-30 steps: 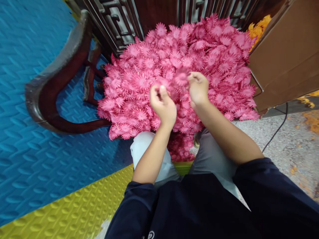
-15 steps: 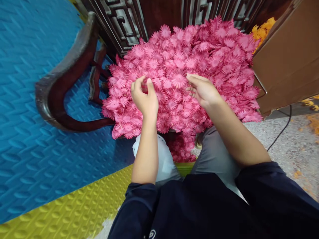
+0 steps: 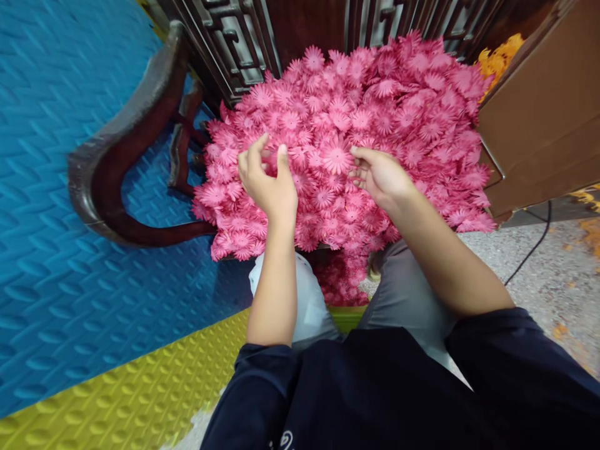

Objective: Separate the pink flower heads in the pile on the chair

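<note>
The left hand (image 3: 272, 187), near the right 1 second ago with thumb and fingers almost together, has drawn off leftward and now gapes wide, empty. The right hand (image 3: 387, 178) seems to pinch the petal edge of 1 pink artificial flower (image 3: 336, 157), blurred then and sharp now, over the pink flower pile (image 3: 422, 125) beside the dark wooden armrest (image 3: 87, 194).

glossy wooden armrest (image 3: 100, 165), matt flowers (image 3: 337, 119), matt cardboard (image 3: 548, 106)
</note>
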Demonstrator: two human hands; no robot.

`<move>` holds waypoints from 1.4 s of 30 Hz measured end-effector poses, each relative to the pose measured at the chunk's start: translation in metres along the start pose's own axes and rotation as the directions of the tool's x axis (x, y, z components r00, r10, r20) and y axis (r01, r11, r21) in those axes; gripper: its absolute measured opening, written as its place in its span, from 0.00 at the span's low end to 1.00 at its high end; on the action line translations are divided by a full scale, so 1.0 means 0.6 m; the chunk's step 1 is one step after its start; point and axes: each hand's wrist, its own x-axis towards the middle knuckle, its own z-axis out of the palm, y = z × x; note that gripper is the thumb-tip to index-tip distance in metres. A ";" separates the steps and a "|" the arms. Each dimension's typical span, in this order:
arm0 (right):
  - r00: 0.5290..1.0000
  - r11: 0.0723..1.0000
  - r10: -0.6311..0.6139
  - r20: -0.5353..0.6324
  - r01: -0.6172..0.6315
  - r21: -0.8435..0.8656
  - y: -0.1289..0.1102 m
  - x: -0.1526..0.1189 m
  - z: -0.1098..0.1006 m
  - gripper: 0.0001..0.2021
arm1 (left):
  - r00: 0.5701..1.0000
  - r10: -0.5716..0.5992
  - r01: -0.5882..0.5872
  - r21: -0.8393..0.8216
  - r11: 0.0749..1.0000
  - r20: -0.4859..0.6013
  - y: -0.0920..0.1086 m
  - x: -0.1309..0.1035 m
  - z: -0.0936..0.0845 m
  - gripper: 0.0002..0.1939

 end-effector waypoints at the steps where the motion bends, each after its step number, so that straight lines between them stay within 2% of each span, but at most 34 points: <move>1: 1.000 1.000 0.021 -0.014 -0.021 0.017 -0.002 -0.002 0.003 0.08 | 1.000 -0.010 0.010 -0.025 1.000 -0.003 -0.002 -0.001 0.002 0.16; 4: 0.996 0.996 0.069 -0.053 -0.066 0.062 -0.008 -0.006 0.009 0.06 | 1.000 -0.018 0.017 -0.080 0.997 -0.010 0.002 -0.007 0.005 0.15; 6: 0.996 0.995 0.076 -0.056 -0.073 0.065 -0.010 -0.008 0.009 0.05 | 1.000 0.017 -0.015 -0.082 0.997 0.024 0.015 -0.014 0.006 0.14; 8: 0.997 0.996 0.065 -0.039 -0.063 0.058 -0.011 -0.009 0.009 0.05 | 0.989 0.090 -0.082 -0.075 0.994 0.115 0.031 -0.023 0.006 0.13; 11: 0.999 0.997 0.048 -0.012 -0.047 0.055 -0.009 -0.012 0.008 0.06 | 0.942 0.176 -0.159 -0.082 0.984 0.287 0.052 -0.035 0.010 0.12; 13: 0.999 0.997 0.045 0.010 -0.045 0.056 -0.008 -0.014 0.009 0.06 | 0.918 0.176 -0.156 -0.084 0.984 0.356 0.057 -0.040 0.013 0.10; 15: 0.998 0.997 0.049 0.041 -0.052 0.064 -0.007 -0.017 0.011 0.05 | 0.911 0.159 -0.140 -0.076 0.987 0.381 0.056 -0.043 0.017 0.08; 20: 0.991 0.995 0.038 0.124 -0.049 0.083 -0.009 -0.023 0.014 0.04 | 0.922 0.124 -0.109 -0.060 0.992 0.367 0.051 -0.044 0.020 0.08; 24: 0.990 0.995 0.019 0.142 -0.033 0.099 -0.010 -0.025 0.012 0.07 | 0.923 0.124 -0.102 -0.078 0.992 0.364 0.055 -0.043 0.017 0.08; 29: 0.983 0.988 0.039 0.177 -0.065 0.142 -0.009 -0.022 0.011 0.06 | 0.928 0.109 -0.080 -0.093 0.992 0.356 0.060 -0.043 0.015 0.06; 37: 0.979 0.987 0.055 0.198 -0.084 0.139 -0.006 -0.016 0.008 0.12 | 0.939 0.130 -0.062 -0.216 0.974 0.319 0.064 -0.046 0.016 0.04; 42: 0.970 0.985 0.058 0.238 -0.094 0.145 -0.008 -0.018 0.007 0.14 | 0.945 0.103 0.016 -0.360 0.933 0.309 0.067 -0.045 0.013 0.02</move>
